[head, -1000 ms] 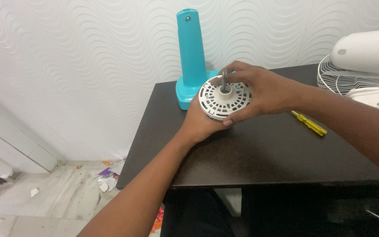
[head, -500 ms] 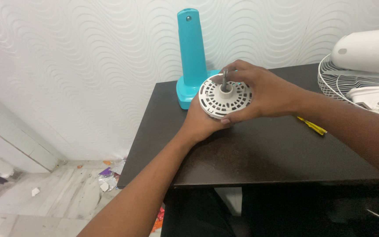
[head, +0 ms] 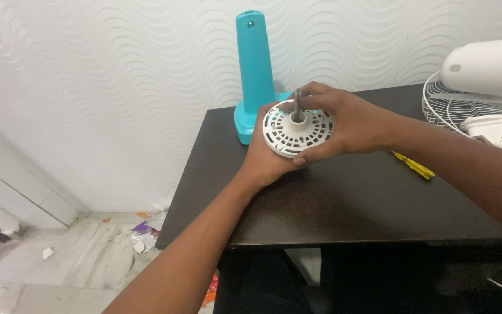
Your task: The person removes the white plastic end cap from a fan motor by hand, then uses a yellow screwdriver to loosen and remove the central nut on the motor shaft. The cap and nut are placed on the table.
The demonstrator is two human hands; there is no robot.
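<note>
Above the dark table, just in front of the teal stand, you hold a round white disc with slotted openings and a metal shaft rising from its middle. Your left hand cups the disc from below and from the side nearer you, its palm pressed against the rim, closed on the part. Your right hand wraps the far and right edge of the disc, thumb under the near rim and fingers curled over the top beside the shaft, also gripping it firmly. The disc is tilted so its slotted face looks up toward you, and it sits clear of the table top, touching only your hands.

Behind the disc, the teal stand is upright at the back left corner of the table, close to the patterned white wall. Right of the stand, past your right forearm, a yellow screwdriver lies flat on the table. Farther right of the stand, at the table's edge, a white wire guard rests with a white housing on it. Left of the table, scraps of litter lie on the pale floor.
</note>
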